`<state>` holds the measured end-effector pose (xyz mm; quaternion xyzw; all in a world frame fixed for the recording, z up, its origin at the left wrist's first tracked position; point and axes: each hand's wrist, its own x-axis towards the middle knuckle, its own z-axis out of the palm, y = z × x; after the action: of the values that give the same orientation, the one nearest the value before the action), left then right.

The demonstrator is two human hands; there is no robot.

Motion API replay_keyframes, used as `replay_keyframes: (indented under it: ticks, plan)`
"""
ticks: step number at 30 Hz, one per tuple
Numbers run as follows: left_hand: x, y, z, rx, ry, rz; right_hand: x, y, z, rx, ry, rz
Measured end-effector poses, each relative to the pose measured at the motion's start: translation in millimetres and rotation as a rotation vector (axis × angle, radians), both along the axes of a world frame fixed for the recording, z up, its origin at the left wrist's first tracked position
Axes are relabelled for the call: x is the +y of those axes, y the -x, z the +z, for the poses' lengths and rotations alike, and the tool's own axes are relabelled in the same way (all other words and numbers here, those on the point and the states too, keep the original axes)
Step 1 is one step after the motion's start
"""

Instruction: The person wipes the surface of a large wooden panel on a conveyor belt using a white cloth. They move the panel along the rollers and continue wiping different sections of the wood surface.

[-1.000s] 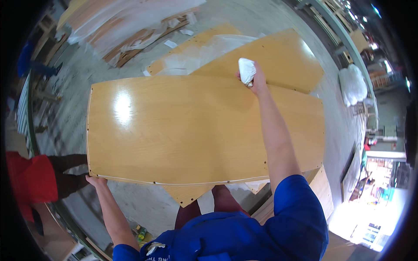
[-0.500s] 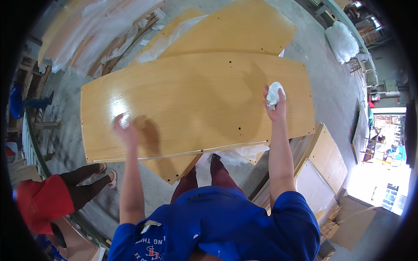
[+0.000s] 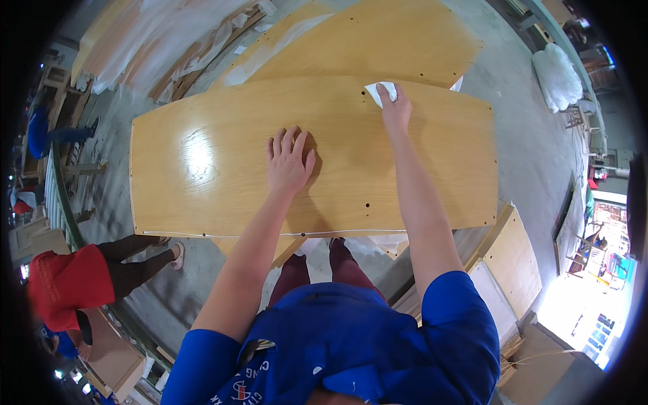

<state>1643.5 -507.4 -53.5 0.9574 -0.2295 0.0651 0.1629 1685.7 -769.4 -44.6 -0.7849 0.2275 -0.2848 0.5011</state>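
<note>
A large light-brown wooden panel (image 3: 223, 128) with small dark holes lies flat before me, its corners rounded and a white strip along its near edge. My right hand (image 3: 398, 111) grips a white cloth (image 3: 376, 92) and presses it on the panel near a hole at the far edge. Flat on the middle of the panel rests my left hand (image 3: 289, 160), fingers spread and nothing in it.
Another wooden panel (image 3: 364, 40) lies just beyond. Plastic-wrapped boards (image 3: 169, 40) are stacked at the far left. More boards (image 3: 509, 263) stand at near right. A person in a red shirt (image 3: 74, 283) is at the left. A white plastic bundle (image 3: 557, 77) sits far right.
My left hand has come from the panel's left side to its middle and now lies flat. My right hand, with the cloth, has moved left and farther away, down onto the panel.
</note>
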Motion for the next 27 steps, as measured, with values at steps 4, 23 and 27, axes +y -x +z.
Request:
replay_keyframes:
  ticks: [4,23,27]
  plan:
    - [4.1,-0.7,0.7,0.004,-0.023,0.019,7.4,-6.8,3.6,0.156,0.033,0.008]
    - [0.8,-0.9,-1.1,-0.032,0.013,0.012,8.6,4.2,1.8,0.2,0.178,-0.071]
    - [2.2,-1.5,-4.6,-0.053,0.031,0.009,14.0,32.1,-2.2,0.167,0.166,-0.056]
